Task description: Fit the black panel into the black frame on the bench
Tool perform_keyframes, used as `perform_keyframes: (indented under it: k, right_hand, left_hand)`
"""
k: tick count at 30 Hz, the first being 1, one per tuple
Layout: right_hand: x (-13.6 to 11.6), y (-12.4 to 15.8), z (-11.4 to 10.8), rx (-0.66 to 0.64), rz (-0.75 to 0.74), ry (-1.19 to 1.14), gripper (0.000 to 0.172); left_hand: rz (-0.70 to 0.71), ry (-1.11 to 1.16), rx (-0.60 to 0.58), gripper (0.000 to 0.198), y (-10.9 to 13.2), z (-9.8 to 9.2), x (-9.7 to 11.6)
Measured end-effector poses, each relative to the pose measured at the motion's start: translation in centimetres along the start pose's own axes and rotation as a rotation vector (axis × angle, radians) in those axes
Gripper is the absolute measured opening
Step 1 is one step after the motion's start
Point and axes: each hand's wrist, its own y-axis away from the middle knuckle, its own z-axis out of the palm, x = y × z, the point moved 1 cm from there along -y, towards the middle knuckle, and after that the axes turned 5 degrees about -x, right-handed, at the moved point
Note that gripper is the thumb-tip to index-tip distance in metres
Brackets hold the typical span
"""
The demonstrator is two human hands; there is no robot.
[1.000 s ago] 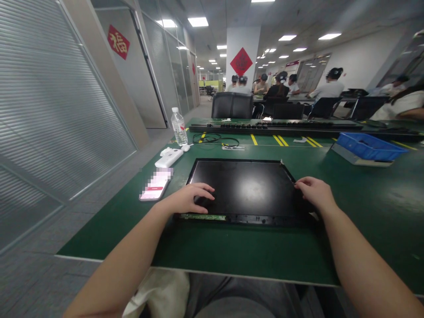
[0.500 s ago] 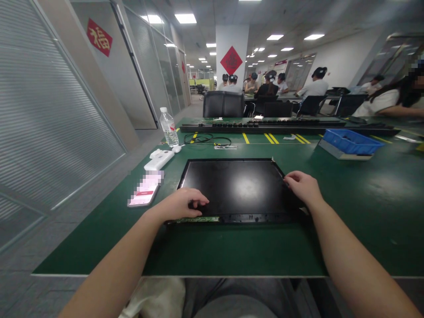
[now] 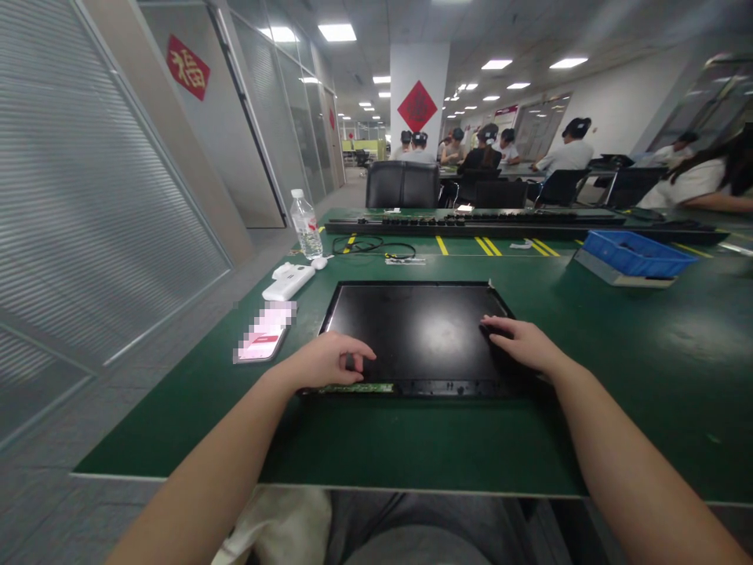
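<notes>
A flat black display panel (image 3: 417,322) lies face up on the green table (image 3: 617,353) in front of me. A strip of green circuit board (image 3: 356,388) shows along its near left edge. My left hand (image 3: 326,359) rests on the panel's near left corner, fingers curled down onto the glass. My right hand (image 3: 521,341) lies on the panel's right side, fingers stretched flat and pointing left. Neither hand holds anything.
Left of the panel lie a phone (image 3: 263,337), a white device (image 3: 288,281) and a water bottle (image 3: 307,224). Black cables (image 3: 370,247) and a long black bar (image 3: 518,226) lie behind. A blue tray (image 3: 638,253) stands at the right. Other people sit at far tables.
My right hand has slid from the panel's right edge inward onto the glass. My left hand has stayed on the near left corner. The view has shifted slightly.
</notes>
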Motion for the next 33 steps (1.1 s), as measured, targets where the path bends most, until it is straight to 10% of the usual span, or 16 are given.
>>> perform_keyframes:
  k: [28,33]
  right_hand:
    - [-0.3,0.1,-0.1,-0.005,-0.017,-0.014,0.034]
    - [-0.1,-0.1,-0.3,0.04,0.012,-0.064,0.04]
  left_hand:
    - [-0.007,0.094,-0.005,0.035,-0.1,0.1,-0.3]
    - [0.003,0.052,0.182,0.025,-0.3,-0.2,-0.9]
